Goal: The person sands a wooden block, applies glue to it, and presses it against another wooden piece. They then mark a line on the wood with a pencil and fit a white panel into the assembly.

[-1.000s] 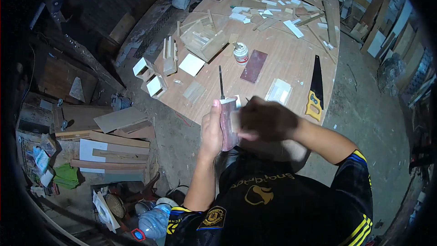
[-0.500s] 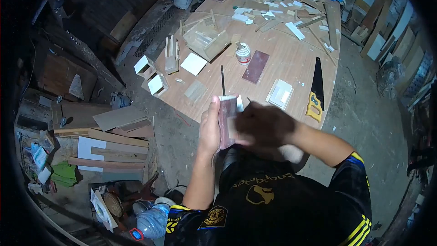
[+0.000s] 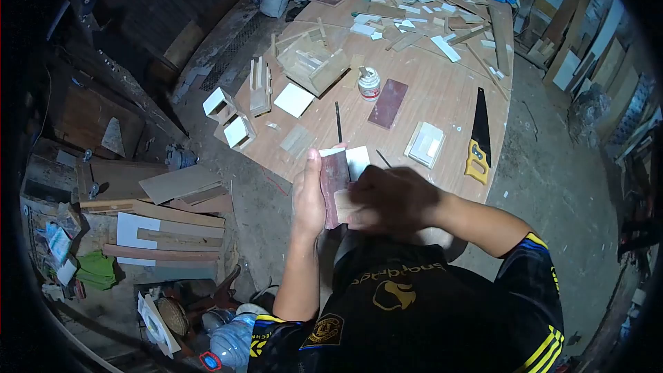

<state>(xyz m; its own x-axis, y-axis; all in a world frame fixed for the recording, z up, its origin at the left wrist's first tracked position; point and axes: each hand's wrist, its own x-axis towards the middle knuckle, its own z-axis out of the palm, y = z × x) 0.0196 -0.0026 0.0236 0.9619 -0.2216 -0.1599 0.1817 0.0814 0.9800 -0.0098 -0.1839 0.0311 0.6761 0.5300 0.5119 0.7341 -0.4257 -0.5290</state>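
My left hand (image 3: pixel 309 193) is closed on a dark red sheet that looks like sandpaper (image 3: pixel 335 174), held upright at the table's near edge. My right hand (image 3: pixel 397 197), in shadow, is closed around a small pale wood piece (image 3: pixel 342 206). That piece lies against the lower part of the sandpaper. Much of it is hidden by my right fingers. Just behind the hands are a white piece (image 3: pixel 358 160), a dark pencil-like stick (image 3: pixel 338 122) and another thin dark stick (image 3: pixel 383 158).
On the table (image 3: pixel 421 90) are a white glue jar (image 3: pixel 369 83), a second red sheet (image 3: pixel 388 103), a wooden box (image 3: pixel 313 62), a stack of white-topped pieces (image 3: pixel 425 145) and a handsaw (image 3: pixel 478 135). Wood scraps (image 3: pixel 414 17) cover the far end. Boards (image 3: pixel 173 231) lie at left.
Both hands have shifted slightly left. The sandpaper has turned more toward me, and the wood piece now lies lower on it. More of the white piece behind shows.
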